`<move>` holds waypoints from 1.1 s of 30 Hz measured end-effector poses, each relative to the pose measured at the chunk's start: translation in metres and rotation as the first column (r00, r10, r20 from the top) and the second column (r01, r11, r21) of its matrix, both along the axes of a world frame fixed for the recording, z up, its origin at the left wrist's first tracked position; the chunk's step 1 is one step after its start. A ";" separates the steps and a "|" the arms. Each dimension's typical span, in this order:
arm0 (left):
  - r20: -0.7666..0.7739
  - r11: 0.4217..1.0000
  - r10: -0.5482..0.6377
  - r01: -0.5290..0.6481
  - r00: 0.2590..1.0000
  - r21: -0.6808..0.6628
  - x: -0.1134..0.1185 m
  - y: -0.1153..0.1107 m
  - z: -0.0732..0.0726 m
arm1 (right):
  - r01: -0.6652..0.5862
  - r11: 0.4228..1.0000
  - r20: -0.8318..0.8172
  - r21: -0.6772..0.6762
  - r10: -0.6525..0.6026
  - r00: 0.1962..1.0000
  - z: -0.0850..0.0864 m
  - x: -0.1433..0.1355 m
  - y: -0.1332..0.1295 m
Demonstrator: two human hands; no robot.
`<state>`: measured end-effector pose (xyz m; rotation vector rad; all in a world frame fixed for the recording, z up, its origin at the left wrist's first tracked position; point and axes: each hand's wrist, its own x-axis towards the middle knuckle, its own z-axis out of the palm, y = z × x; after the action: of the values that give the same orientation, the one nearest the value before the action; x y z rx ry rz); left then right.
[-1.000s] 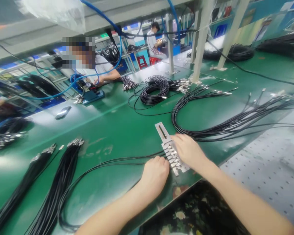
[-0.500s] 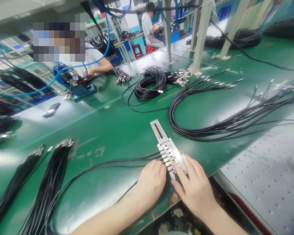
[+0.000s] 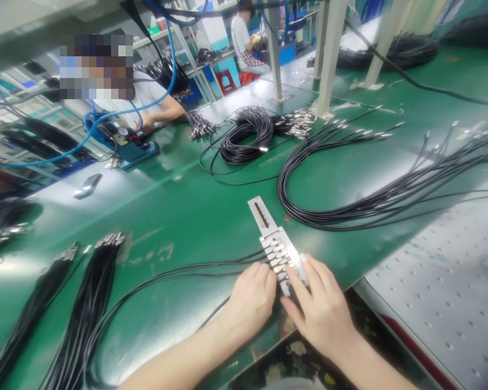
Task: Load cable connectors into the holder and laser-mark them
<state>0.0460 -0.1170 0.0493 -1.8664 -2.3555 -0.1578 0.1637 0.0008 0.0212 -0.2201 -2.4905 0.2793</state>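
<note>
A flat metal fixture point(image 3: 296, 250) lies on the green table near its front edge. Several silver cable connectors point(image 3: 277, 250) sit side by side in its slots, and their black cables point(image 3: 179, 270) trail off to the left. My left hand point(image 3: 252, 295) is closed at the fixture's left side, knuckles up, with a black cable running in under it; the fingertips are hidden. Over the fixture's near end lies my right hand point(image 3: 323, 303), fingers stretched out and thumb apart. Its index fingertip touches the connectors, while the other fingers rest along the right edge.
Bundles of black cables point(image 3: 85, 303) lie at the left. Beyond the fixture are a cable coil point(image 3: 248, 135) and a curved cable bundle point(image 3: 309, 211). A perforated metal surface point(image 3: 443, 292) is at the right. Across the table a co-worker point(image 3: 158, 100) sits by a blue press point(image 3: 136, 151).
The view has shifted very slightly. Both hands keep almost the same place at the fixture, and the connectors look unmoved.
</note>
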 end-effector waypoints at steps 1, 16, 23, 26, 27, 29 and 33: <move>-0.006 1.000 0.004 -0.004 1.000 -0.004 0.000 0.000 0.000 | 0.007 1.000 -0.010 0.001 -0.007 1.000 0.000 0.000 0.000; -0.039 0.997 0.016 -0.019 0.999 -0.079 -0.009 0.003 0.016 | 0.076 0.993 0.033 0.087 -0.079 0.996 0.003 -0.001 -0.005; -0.180 0.991 -0.068 0.046 0.981 -0.124 -0.012 0.003 0.013 | 0.096 0.992 0.033 0.085 -0.099 0.995 0.004 -0.002 -0.008; -0.253 0.985 -0.116 0.078 0.961 -0.154 -0.008 0.005 0.018 | 0.083 0.994 0.060 0.076 -0.087 0.994 0.006 -0.002 -0.006; -0.267 0.983 -0.130 0.088 0.955 -0.163 -0.007 0.006 0.019 | 0.072 0.995 0.073 0.067 -0.077 0.994 0.007 -0.002 -0.004; -0.276 0.979 -0.146 0.099 0.950 -0.178 -0.004 0.006 0.020 | 0.047 0.998 0.104 0.049 -0.052 0.993 0.009 -0.002 0.001; -0.262 0.983 -0.109 0.065 0.959 -0.173 -0.003 0.007 0.017 | 0.036 0.998 0.184 0.048 -0.044 0.982 0.016 -0.002 0.006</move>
<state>0.0434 -0.1103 0.0662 -1.9216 -2.1587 0.2733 0.1613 0.0067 0.0370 -0.2892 -2.6699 0.1942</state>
